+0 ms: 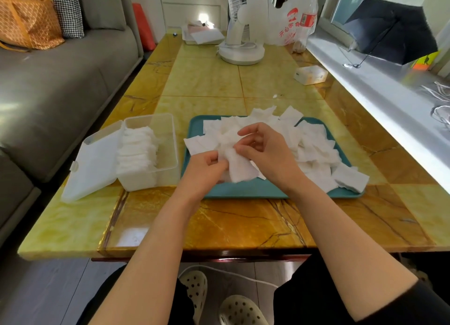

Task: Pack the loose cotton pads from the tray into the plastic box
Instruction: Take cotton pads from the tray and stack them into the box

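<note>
Left grip [207, 165] clutches a pad stack [241, 169] over the tray [243, 190]; my right grip [265, 149] arches above, fingertips pinching its top edge, box [173, 139] open beside.

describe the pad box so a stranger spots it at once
On the yellow marbled stone table, look just left of the teal rectangular tray heaped with loose white cotton pads. There sits the clear rectangular plastic box, hinged lid lying open. Unlike the small white box by the window sill, it holds a neat row of pads.
</note>
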A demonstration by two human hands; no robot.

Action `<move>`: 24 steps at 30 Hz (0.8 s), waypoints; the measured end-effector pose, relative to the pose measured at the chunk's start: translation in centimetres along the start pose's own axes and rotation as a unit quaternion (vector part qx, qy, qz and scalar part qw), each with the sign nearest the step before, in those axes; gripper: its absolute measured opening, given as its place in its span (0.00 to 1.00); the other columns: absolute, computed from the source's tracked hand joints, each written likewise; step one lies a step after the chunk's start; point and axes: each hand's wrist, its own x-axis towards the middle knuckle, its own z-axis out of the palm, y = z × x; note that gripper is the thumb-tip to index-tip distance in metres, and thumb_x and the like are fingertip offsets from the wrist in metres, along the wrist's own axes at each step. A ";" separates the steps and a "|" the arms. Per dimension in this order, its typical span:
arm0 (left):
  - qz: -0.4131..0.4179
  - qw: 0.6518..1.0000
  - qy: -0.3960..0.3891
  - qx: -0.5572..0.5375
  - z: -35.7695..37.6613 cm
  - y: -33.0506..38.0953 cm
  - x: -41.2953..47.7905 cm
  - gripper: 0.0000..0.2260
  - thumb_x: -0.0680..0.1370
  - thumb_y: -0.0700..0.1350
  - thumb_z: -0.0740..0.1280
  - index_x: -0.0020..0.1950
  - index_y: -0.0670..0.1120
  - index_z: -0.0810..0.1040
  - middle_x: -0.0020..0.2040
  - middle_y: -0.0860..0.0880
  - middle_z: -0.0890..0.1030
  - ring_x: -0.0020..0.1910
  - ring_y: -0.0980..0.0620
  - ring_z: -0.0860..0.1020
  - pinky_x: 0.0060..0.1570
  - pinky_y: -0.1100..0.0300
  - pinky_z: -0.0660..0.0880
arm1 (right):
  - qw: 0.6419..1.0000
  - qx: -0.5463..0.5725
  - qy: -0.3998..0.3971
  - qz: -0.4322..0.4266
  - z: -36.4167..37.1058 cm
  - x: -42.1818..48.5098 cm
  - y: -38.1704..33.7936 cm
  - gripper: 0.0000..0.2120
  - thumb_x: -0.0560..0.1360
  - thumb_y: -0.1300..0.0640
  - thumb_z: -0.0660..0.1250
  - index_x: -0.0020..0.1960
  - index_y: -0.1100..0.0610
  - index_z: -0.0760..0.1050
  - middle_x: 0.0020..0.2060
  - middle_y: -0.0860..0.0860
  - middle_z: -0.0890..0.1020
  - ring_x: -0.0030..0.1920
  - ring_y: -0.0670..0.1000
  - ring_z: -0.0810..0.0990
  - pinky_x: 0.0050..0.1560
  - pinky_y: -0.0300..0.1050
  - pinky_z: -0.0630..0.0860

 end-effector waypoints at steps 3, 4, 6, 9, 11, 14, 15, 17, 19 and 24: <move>-0.012 0.999 -0.024 -0.028 -0.1 0.2 -0.1 0.09 0.78 0.39 0.64 0.53 0.45 0.82 0.47 0.47 0.84 0.48 0.53 0.82 0.45 0.64 0.80 | 0.999 -0.014 0.046 -0.019 0.3 -0.1 0.3 0.11 0.74 0.66 0.66 0.52 0.54 0.70 0.37 0.45 0.80 0.39 0.39 0.78 0.42 0.31 0.73; -0.011 0.999 -0.024 -0.022 -0.2 0.2 -0.1 0.09 0.77 0.39 0.64 0.52 0.44 0.83 0.47 0.47 0.84 0.48 0.53 0.82 0.45 0.64 0.80 | 0.998 -0.013 0.054 -0.025 0.5 -0.1 0.3 0.11 0.75 0.66 0.66 0.52 0.55 0.69 0.37 0.45 0.79 0.39 0.38 0.77 0.41 0.29 0.72; -0.014 0.999 -0.025 -0.015 -0.3 0.1 -0.2 0.09 0.77 0.39 0.64 0.53 0.42 0.83 0.48 0.46 0.84 0.48 0.52 0.81 0.47 0.62 0.80 | 0.997 -0.017 0.063 -0.039 0.8 -0.2 0.3 0.11 0.75 0.67 0.65 0.53 0.56 0.68 0.38 0.46 0.78 0.39 0.38 0.75 0.41 0.28 0.70; -0.026 0.993 -0.044 -0.107 -0.2 0.2 -0.3 0.12 0.80 0.42 0.59 0.57 0.39 0.78 0.49 0.44 0.83 0.50 0.47 0.80 0.52 0.55 0.79 | 0.995 -0.041 0.070 -0.058 1.3 -0.3 0.5 0.10 0.76 0.67 0.63 0.52 0.55 0.67 0.41 0.48 0.76 0.41 0.41 0.74 0.43 0.29 0.70; -0.029 0.985 -0.071 -0.153 -0.1 0.4 -0.4 0.16 0.81 0.50 0.58 0.60 0.42 0.77 0.52 0.44 0.84 0.51 0.47 0.82 0.54 0.54 0.78 | 0.993 -0.060 0.075 -0.069 1.5 -0.2 0.5 0.10 0.77 0.68 0.62 0.52 0.54 0.66 0.41 0.46 0.74 0.42 0.41 0.73 0.44 0.29 0.69; -0.023 0.994 -0.066 -0.089 0.0 0.3 -0.6 0.17 0.76 0.56 0.65 0.57 0.45 0.81 0.50 0.47 0.85 0.52 0.51 0.82 0.57 0.54 0.77 | 0.991 -0.083 0.060 -0.082 1.9 -0.4 0.5 0.11 0.77 0.68 0.60 0.51 0.53 0.66 0.42 0.42 0.72 0.44 0.39 0.72 0.46 0.29 0.69; -0.022 0.997 -0.043 -0.067 0.1 0.2 -0.7 0.15 0.75 0.53 0.68 0.56 0.45 0.82 0.49 0.48 0.85 0.51 0.52 0.83 0.57 0.53 0.78 | 0.991 -0.091 0.050 -0.086 2.1 -0.5 0.6 0.11 0.77 0.68 0.60 0.51 0.52 0.65 0.42 0.42 0.72 0.44 0.39 0.72 0.46 0.29 0.69; -0.019 0.999 0.003 -0.034 0.2 0.1 -0.5 0.10 0.76 0.45 0.69 0.56 0.44 0.82 0.45 0.51 0.85 0.46 0.55 0.83 0.53 0.57 0.79 | 0.988 -0.111 0.033 -0.098 2.0 -0.4 0.9 0.11 0.77 0.68 0.60 0.51 0.52 0.66 0.41 0.44 0.72 0.43 0.40 0.72 0.45 0.28 0.68; -0.020 1.000 0.013 -0.009 0.2 0.0 -0.3 0.09 0.76 0.41 0.69 0.56 0.45 0.81 0.44 0.54 0.85 0.44 0.57 0.83 0.50 0.61 0.79 | 0.988 -0.117 0.028 -0.093 1.5 -0.2 1.1 0.10 0.77 0.67 0.62 0.51 0.53 0.66 0.41 0.47 0.73 0.42 0.42 0.73 0.43 0.29 0.69; -0.016 0.999 0.041 0.001 0.4 -0.1 -0.2 0.11 0.77 0.40 0.68 0.58 0.48 0.79 0.44 0.57 0.82 0.45 0.60 0.81 0.44 0.66 0.79 | 0.965 -0.232 0.117 -0.023 -0.9 0.2 2.6 0.14 0.75 0.71 0.59 0.58 0.59 0.69 0.50 0.52 0.74 0.50 0.49 0.73 0.46 0.33 0.65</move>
